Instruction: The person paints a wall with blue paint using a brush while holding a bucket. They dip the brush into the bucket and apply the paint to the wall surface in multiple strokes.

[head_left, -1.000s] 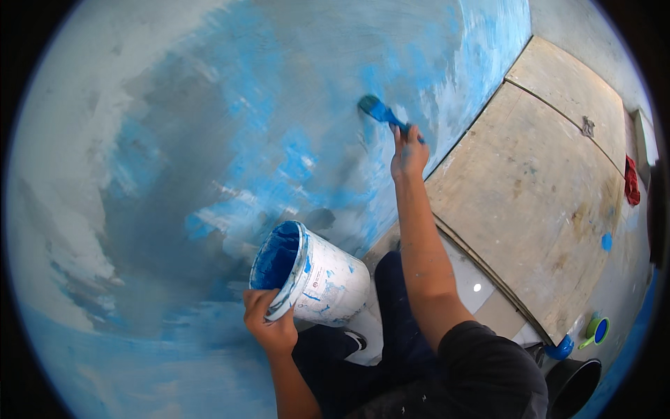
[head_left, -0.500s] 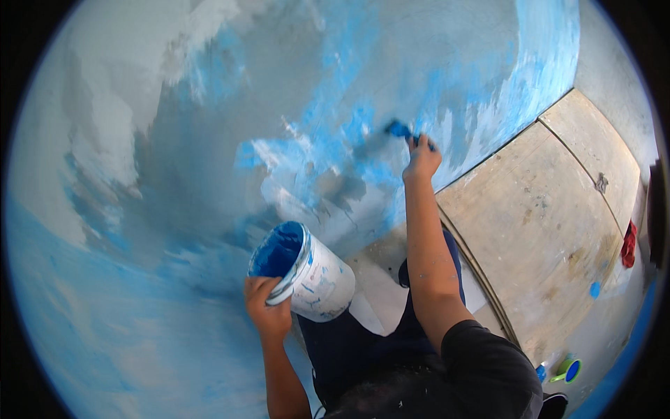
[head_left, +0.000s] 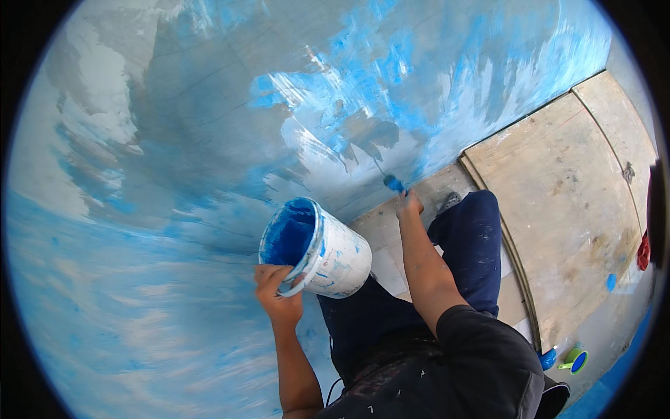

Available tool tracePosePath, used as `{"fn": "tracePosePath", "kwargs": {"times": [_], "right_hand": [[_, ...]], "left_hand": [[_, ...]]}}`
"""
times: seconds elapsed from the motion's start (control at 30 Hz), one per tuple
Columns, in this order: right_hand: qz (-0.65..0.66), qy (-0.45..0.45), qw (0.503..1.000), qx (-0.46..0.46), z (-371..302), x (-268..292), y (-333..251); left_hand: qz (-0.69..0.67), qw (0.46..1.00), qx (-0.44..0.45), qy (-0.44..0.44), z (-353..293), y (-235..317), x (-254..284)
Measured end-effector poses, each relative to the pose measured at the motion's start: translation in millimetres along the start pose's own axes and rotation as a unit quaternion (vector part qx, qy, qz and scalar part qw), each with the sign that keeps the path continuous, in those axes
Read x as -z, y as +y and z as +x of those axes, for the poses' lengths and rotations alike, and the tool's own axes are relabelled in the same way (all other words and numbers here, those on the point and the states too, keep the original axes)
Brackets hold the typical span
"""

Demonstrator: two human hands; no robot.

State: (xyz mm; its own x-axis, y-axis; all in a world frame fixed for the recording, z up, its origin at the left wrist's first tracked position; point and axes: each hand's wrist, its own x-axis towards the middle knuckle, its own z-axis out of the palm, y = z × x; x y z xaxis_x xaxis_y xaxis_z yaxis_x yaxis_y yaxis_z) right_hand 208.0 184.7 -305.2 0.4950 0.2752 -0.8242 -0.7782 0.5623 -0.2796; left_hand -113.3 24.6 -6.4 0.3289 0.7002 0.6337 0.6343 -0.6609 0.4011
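Note:
My left hand [head_left: 278, 288] grips the rim and handle of a white paint bucket [head_left: 342, 262], which is tilted so that blue paint shows inside. Streaks of blue mark the bucket's outer side. In my right hand [head_left: 410, 204] is a paintbrush [head_left: 394, 183] with blue on its bristles, its handle partly hidden by my fingers. The brush is close to the lower part of a wall [head_left: 209, 126] covered in patches of blue, grey and white; whether it touches the wall, I cannot tell.
Large stained boards [head_left: 551, 209] lie at the right along the wall. A green cup with blue paint [head_left: 576, 361] stands at the lower right, beside a blue object [head_left: 548, 359]. A red cloth [head_left: 643, 253] lies at the far right.
My right hand has come down with the brush, away from the middle of the painted wall. The bucket has shifted slightly right and up in view, and more of my right leg shows.

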Motion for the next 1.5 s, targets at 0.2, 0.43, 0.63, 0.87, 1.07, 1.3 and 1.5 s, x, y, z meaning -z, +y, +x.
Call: {"fn": "tracePosePath", "kwargs": {"times": [0.2,0.43,0.63,0.87,1.07,1.3,1.5], "right_hand": [[0.089,-0.230,0.968,-0.054,-3.9,-8.0,14.5],[0.151,-0.233,0.955,-0.100,39.1,19.1,16.0],[0.049,-0.177,0.983,-0.022,34.2,4.7,60.9],[0.095,-0.356,0.920,-0.137,-85.9,12.9,56.4],[0.039,-0.134,0.987,-0.077,17.1,34.3,101.6],[0.126,-0.364,0.909,-0.161,-57.9,1.3,97.7],[0.055,-0.430,0.892,-0.129,-26.4,15.7,83.7]], "left_hand": [[0.012,1.000,-0.006,-0.006,-11.0,-21.8,-6.4],[-0.005,1.000,0.013,0.002,-20.8,-32.7,-13.3],[-0.027,0.999,0.018,0.015,-10.8,-36.8,-22.7],[-0.011,1.000,0.016,-0.002,-31.0,-47.0,-6.7],[-0.001,0.999,-0.036,0.023,-27.1,-69.7,-12.4],[-0.005,1.000,0.027,0.014,-48.9,-106.9,-7.7],[-0.003,0.998,0.048,0.032,-58.7,-131.4,-16.2]]}}
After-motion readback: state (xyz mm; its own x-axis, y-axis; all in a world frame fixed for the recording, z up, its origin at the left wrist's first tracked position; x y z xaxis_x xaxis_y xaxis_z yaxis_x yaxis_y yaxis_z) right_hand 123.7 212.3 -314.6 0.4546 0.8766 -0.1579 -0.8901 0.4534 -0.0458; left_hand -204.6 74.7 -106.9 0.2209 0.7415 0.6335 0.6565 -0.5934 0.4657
